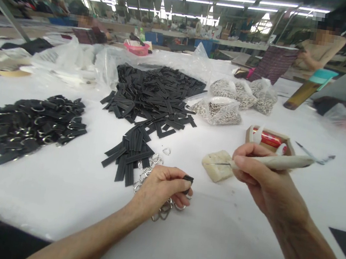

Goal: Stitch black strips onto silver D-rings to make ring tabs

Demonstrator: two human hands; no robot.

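My left hand (pixel 165 186) pinches a folded black strap piece (pixel 188 179) between thumb and fingers; a metal ring shows at its lower end. Loose silver D-rings (pixel 164 210) lie under and beside this hand. In my right hand (pixel 266 174) is a thin-tipped tool (pixel 284 162) with a thick, pale wrapped handle, gripped like a pen. Its metal tip points left, over a yellowish block (pixel 217 175); whether it touches cannot be told. A small stack of black strips (pixel 132 154) lies just beyond my left hand.
Black pieces with rings fitted form a pile (pixel 39 119) on the left. Behind are a large heap of black strips (pixel 158 93) and clear bags of metal rings (pixel 222 110). At right stand a cardboard box (pixel 288 143) with a red tube and a bottle (pixel 309 90). People work farther back.
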